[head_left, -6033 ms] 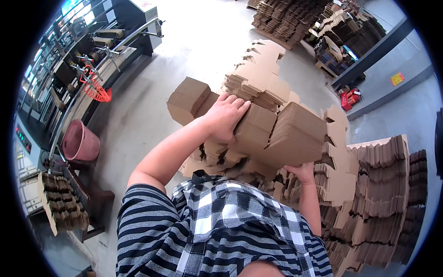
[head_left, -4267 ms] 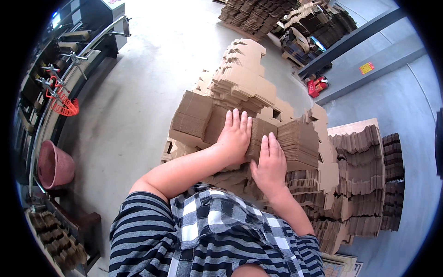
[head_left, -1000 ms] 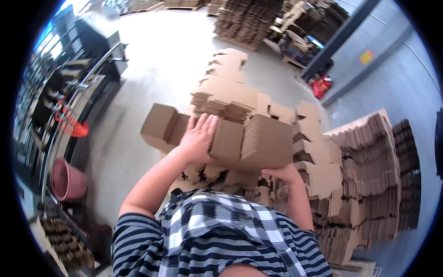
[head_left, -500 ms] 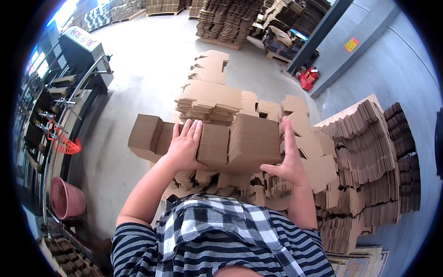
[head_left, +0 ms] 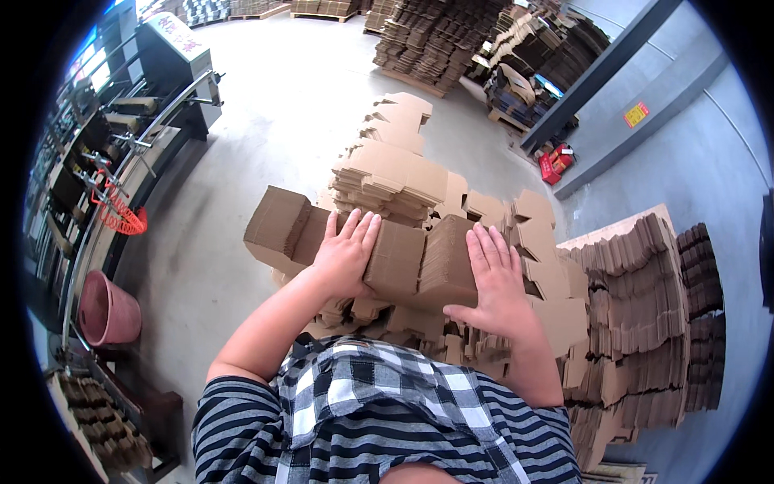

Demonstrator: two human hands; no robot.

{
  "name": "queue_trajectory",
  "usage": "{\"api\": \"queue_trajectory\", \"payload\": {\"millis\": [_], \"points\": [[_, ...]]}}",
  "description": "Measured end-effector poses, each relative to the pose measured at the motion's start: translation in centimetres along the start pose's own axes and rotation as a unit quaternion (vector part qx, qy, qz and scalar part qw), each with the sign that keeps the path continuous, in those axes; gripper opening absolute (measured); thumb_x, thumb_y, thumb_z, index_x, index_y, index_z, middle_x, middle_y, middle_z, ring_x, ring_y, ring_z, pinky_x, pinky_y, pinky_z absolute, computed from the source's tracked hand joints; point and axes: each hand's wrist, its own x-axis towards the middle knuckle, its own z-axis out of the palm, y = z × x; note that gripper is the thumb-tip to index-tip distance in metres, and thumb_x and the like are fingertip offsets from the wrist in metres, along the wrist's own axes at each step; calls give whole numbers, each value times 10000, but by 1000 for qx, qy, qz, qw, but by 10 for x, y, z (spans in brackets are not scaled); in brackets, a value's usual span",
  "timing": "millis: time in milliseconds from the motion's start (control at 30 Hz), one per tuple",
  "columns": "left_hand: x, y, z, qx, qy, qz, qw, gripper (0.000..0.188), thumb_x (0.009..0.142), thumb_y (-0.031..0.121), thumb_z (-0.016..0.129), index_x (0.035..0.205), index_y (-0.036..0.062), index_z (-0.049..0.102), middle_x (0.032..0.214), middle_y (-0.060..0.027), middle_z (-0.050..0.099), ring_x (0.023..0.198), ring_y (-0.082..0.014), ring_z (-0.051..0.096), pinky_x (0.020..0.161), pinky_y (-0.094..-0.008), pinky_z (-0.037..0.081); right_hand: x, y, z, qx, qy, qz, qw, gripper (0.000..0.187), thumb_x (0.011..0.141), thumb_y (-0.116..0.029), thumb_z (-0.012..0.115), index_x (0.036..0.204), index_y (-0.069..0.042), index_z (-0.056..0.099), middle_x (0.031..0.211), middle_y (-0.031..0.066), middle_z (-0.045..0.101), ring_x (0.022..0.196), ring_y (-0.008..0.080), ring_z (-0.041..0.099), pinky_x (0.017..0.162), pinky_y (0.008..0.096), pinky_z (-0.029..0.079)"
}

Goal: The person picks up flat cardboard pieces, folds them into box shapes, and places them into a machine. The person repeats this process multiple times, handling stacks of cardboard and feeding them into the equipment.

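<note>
Cardboard bundle (head_left: 395, 256): lies at the centre of the view, running roughly from 9 to 3 o'clock, brown, stepped in height, with thin sheet edges toward 3 o'clock. Rests on the pile below or on the hands; cannot tell which.
Left hand (head_left: 343, 254): lies flat on the lower step of the bundle, fingers spread toward 12 to 1 o'clock.
Right hand (head_left: 496, 282): spreads open over the 3 o'clock end, fingers toward 11 o'clock, thumb out toward 9.
Gap between hands: apart, with the middle of the bundle between; not visibly clamped.
Right-hand change: seen at the near edge a second ago, raised beside the end half a second ago, now laid over it.
Left-hand change: none clear; keeps to the same step.
Meaning for the bundle: probably being steadied or evened at the ends rather than lifted.
Pale cardboard pile (head_left: 395, 173): spreads beyond the bundle at 12 o'clock.
Dark cardboard stack (head_left: 637, 315): stands toward 3 to 4 o'clock.
Pink bucket (head_left: 109, 310): stands between 8 and 9 o'clock, well apart.
</note>
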Motion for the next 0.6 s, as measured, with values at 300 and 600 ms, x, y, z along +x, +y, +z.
{"api": "queue_trajectory", "payload": {"millis": [300, 600], "points": [[4, 1, -2, -7, -5, -7, 1000, 1234, 549, 479, 825, 1471, -35, 186, 1472, -199, 335, 1399, -347, 269, 1145, -568, 127, 30, 5, 4, -13, 3, 7, 1000, 1150, 636, -609, 739, 1473, -10, 225, 1521, 183, 241, 1432, 332, 176, 1142, 544, 133], [2, -3, 4, -18, 6, -3, 1000, 1246, 534, 484, 833, 1467, -34, 190, 1458, -187, 347, 1384, -347, 285, 1140, -575, 134, 72, 14, -25, 158, 124, -6, 980, 250, 857, -188, 621, 1077, -88, 685, 995, 141, 671, 926, 322, 632, 805, 382, 502]]}}
